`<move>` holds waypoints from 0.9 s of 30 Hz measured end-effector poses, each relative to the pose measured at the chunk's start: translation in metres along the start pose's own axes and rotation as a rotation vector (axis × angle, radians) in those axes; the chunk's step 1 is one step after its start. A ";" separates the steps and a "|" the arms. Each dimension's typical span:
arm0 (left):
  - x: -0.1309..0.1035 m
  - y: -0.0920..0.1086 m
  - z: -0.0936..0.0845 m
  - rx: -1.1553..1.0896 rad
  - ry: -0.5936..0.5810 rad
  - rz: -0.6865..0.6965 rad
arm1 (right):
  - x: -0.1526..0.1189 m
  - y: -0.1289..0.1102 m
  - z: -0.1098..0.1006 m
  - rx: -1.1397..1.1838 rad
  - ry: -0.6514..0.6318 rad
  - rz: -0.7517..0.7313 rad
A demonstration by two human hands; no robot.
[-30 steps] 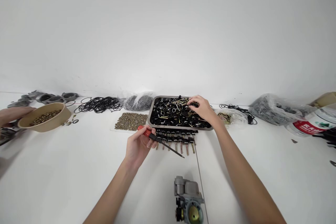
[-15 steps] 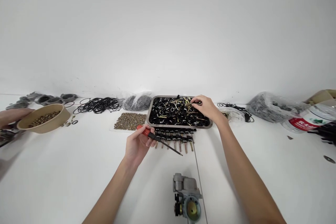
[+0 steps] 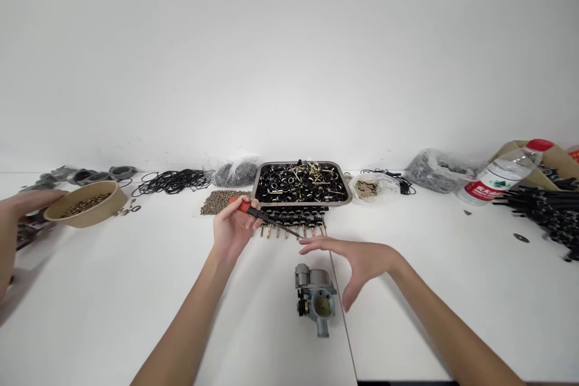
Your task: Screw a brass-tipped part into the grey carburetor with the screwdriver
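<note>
A screwdriver (image 3: 265,215) with a red and black handle is gripped in my left hand (image 3: 234,226), its tip slanting down to the right. My right hand (image 3: 362,259) is open, thumb spread away from the fingers, holding nothing. Just left of that hand and apart from it, a grey metal carburetor (image 3: 316,295) rests on the white table, its round brass-coloured bore facing me. Behind both hands stands a metal tray (image 3: 350,198) heaped with small black and brass-coloured parts. Rows of similar parts (image 3: 294,217) are lined up along the tray's front edge.
At the left, another person's hand (image 3: 34,200) touches a tan bowl (image 3: 104,208) of small brass pieces. Brass fittings (image 3: 221,202), black rings (image 3: 174,181) and bagged parts (image 3: 235,174) line the back. A plastic bottle (image 3: 497,181) and black rods (image 3: 543,211) lie right.
My right hand has left the tray, moved toward me and opened beside the carburetor. My left hand keeps hold of the screwdriver. The camera view has shifted slightly.
</note>
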State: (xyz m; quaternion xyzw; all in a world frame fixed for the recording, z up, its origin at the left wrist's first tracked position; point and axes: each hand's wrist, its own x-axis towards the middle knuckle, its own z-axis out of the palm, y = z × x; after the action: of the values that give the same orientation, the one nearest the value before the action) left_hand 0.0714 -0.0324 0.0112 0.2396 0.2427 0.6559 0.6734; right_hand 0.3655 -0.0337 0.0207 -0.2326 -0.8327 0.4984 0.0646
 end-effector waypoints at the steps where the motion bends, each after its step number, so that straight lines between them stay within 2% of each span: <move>1: -0.001 0.001 0.001 0.006 -0.006 0.008 | 0.003 0.000 0.008 0.004 -0.018 -0.028; 5: -0.005 0.003 0.008 0.031 -0.035 0.054 | 0.011 -0.002 0.030 -0.009 -0.018 -0.122; 9: -0.014 0.004 0.020 0.062 -0.051 0.097 | 0.009 -0.004 0.046 0.008 0.018 -0.137; 16: -0.035 0.009 0.054 0.281 -0.169 0.172 | 0.011 0.007 0.058 -0.067 0.071 -0.182; 19: -0.037 0.015 0.078 0.336 -0.175 0.127 | 0.011 0.009 0.058 -0.078 0.082 -0.222; 23: -0.039 0.023 0.110 0.300 -0.045 0.000 | 0.011 0.010 0.058 -0.091 0.093 -0.246; 25: -0.045 0.024 0.121 0.333 0.002 -0.018 | 0.011 0.010 0.058 -0.101 0.081 -0.242; 27: -0.052 0.024 0.126 0.422 -0.062 -0.019 | 0.011 0.009 0.057 -0.105 0.064 -0.222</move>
State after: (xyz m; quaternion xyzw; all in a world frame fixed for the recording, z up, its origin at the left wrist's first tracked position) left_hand 0.1330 -0.0841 0.1237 0.3931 0.3558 0.5765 0.6217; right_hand 0.3395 -0.0710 -0.0164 -0.1579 -0.8758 0.4361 0.1335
